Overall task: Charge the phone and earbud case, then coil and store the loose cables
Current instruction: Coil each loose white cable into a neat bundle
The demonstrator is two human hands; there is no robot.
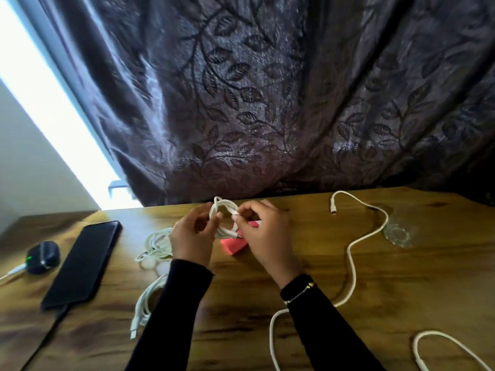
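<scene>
Your phone (81,263) and earbud case (42,257) both sit at the table's (401,303) left with cables plugged in, the case showing a green light, so charging looks done. Your left hand (192,236) grips a white coil (223,218) held above the table while your right hand (261,231) pinches its free end, probably tucking it. Two coiled bundles (156,246) lie by your left sleeve. One long loose cable (353,263) snakes across the right side, uncoiled, passing a glass (399,231). A pink object (234,245) lies under your hands.
</scene>
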